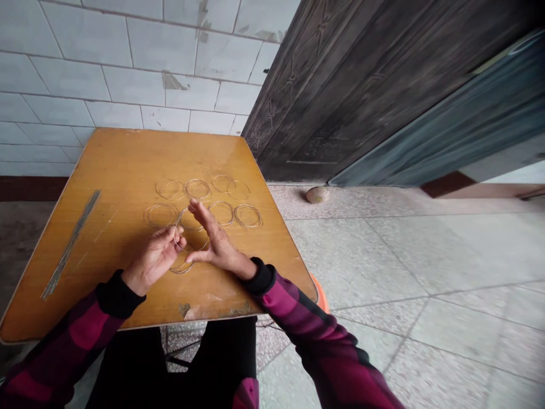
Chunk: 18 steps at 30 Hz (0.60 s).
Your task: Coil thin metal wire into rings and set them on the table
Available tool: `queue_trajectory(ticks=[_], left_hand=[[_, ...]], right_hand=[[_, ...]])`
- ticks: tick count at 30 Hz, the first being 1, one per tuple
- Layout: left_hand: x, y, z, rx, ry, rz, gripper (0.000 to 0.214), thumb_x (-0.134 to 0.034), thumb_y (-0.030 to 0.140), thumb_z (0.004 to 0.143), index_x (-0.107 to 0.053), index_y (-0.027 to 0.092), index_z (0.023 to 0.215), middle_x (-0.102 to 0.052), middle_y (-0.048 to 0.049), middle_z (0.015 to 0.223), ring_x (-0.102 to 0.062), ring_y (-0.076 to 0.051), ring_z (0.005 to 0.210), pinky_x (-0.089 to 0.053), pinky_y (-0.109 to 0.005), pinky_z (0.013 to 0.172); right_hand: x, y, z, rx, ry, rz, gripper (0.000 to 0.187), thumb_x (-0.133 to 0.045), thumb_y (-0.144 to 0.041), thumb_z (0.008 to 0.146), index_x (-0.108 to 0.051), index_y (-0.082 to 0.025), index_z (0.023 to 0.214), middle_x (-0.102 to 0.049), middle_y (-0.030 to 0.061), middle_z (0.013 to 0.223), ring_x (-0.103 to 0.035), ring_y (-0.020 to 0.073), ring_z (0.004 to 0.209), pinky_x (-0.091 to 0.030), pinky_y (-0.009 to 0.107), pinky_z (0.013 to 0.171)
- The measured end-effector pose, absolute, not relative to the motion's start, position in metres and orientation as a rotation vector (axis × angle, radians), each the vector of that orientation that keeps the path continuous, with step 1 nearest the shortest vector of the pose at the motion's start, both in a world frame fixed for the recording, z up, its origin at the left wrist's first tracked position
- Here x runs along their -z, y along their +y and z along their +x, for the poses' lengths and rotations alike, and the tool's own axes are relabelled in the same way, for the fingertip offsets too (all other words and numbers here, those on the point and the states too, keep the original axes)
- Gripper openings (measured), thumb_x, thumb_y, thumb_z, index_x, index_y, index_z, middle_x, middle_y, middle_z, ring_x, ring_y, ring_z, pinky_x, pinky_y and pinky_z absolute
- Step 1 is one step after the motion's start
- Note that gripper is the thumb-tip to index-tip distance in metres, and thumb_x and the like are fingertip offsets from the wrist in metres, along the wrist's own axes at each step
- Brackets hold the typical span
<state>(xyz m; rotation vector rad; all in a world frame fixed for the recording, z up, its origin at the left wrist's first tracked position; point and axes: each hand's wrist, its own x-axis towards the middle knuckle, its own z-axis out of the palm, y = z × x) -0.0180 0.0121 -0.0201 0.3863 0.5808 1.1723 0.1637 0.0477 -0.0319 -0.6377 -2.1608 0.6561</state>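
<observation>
My left hand [158, 253] pinches a thin wire ring [208, 241] at its left side, holding it a little above the table. On the other side of that ring is my right hand [216, 241], its fingers stretched out and its thumb apart from them. Several more wire rings lie beyond my hands in two loose rows, among them one at the right end [248, 216] and one at the back [198, 189]. Another ring [181, 269] is partly hidden under my hands.
A bundle of straight grey wires [72, 244] lies along the left of the wooden table [140, 156], with a few loose wires beside it. A tiled wall [97, 40] stands behind. To the right are a dark door [323, 96] and a round stone [317, 195] on the floor.
</observation>
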Motion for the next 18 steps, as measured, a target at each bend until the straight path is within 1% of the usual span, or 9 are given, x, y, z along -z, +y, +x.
queue_trajectory(ticks=[3, 5, 7, 10, 15, 18], left_hand=[[0.021, 0.01, -0.016, -1.155, 0.585, 0.39, 0.019, -0.083, 0.018, 0.069, -0.065, 0.013, 0.066, -0.065, -0.0008, 0.077, -0.06, -0.011, 0.068, -0.05, -0.024, 0.065], [0.022, 0.01, -0.016, -1.141, 0.588, 0.388, 0.019, -0.083, 0.017, 0.068, -0.065, 0.013, 0.066, -0.065, -0.001, 0.078, -0.06, -0.011, 0.068, -0.05, -0.024, 0.066], [0.022, 0.009, -0.016, -1.13, 0.586, 0.396, 0.019, -0.083, 0.017, 0.069, -0.064, 0.013, 0.067, -0.065, -0.0008, 0.078, -0.06, -0.01, 0.069, -0.051, -0.024, 0.066], [0.022, 0.009, -0.016, -1.117, 0.58, 0.424, 0.019, -0.083, 0.018, 0.07, -0.064, 0.013, 0.067, -0.064, -0.0001, 0.078, -0.061, -0.01, 0.069, -0.051, -0.023, 0.065], [0.023, 0.01, -0.015, -1.11, 0.579, 0.44, 0.022, -0.086, 0.021, 0.066, -0.067, 0.012, 0.069, -0.064, 0.0, 0.077, -0.061, -0.011, 0.07, -0.052, -0.022, 0.062], [0.024, 0.01, -0.015, -1.114, 0.576, 0.446, 0.022, -0.086, 0.022, 0.066, -0.067, 0.012, 0.069, -0.063, -0.0005, 0.077, -0.061, -0.012, 0.07, -0.051, -0.023, 0.061]], right_hand=[[0.033, 0.049, 0.163, -0.562, -2.179, -0.597, 0.128, -0.074, -0.066, 0.065, 0.009, -0.028, 0.156, -0.029, 0.0206, 0.155, -0.038, 0.0332, 0.142, -0.04, 0.053, 0.112], [0.031, 0.049, 0.163, -0.482, -2.187, -0.571, 0.125, -0.074, -0.066, 0.066, 0.005, -0.027, 0.156, -0.039, 0.0201, 0.149, -0.044, 0.0325, 0.137, -0.044, 0.053, 0.109], [0.028, 0.048, 0.164, -0.429, -2.189, -0.557, 0.12, -0.073, -0.065, 0.069, 0.0, -0.027, 0.156, -0.045, 0.0186, 0.143, -0.048, 0.0317, 0.132, -0.046, 0.053, 0.106], [0.023, 0.047, 0.167, -0.388, -2.197, -0.57, 0.116, -0.071, -0.066, 0.07, -0.004, -0.025, 0.156, -0.049, 0.0179, 0.138, -0.052, 0.0317, 0.128, -0.048, 0.053, 0.103], [0.019, 0.045, 0.169, -0.376, -2.184, -0.602, 0.108, -0.068, -0.066, 0.074, -0.008, -0.026, 0.155, -0.054, 0.0168, 0.133, -0.057, 0.0302, 0.121, -0.051, 0.051, 0.099], [0.019, 0.044, 0.169, -0.383, -2.159, -0.61, 0.106, -0.069, -0.064, 0.075, -0.01, -0.026, 0.155, -0.056, 0.0158, 0.13, -0.059, 0.0294, 0.119, -0.052, 0.05, 0.098]])
